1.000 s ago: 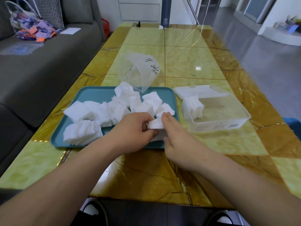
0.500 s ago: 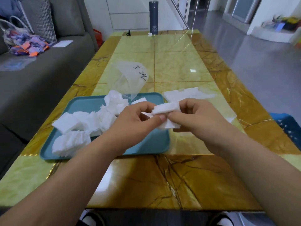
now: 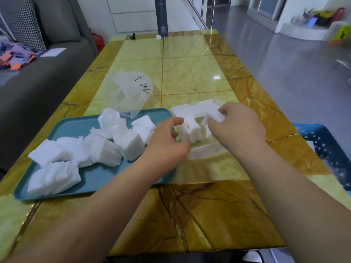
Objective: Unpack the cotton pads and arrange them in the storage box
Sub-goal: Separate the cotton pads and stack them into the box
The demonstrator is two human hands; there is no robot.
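Glossy marbled table (image 3: 191, 76); smooth plastic tray (image 3: 76, 124); soft fibrous cotton pads (image 3: 106, 150).

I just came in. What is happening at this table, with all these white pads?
A person is moving cotton pads from the teal tray into the clear storage box to its right. The right hand pinches a small bunch of pads above the box. The left hand is next to the stack that stands inside the box, fingers loosely curled, holding nothing. Many pads lie in heaps on the tray, and the clear plastic bag lies behind it.
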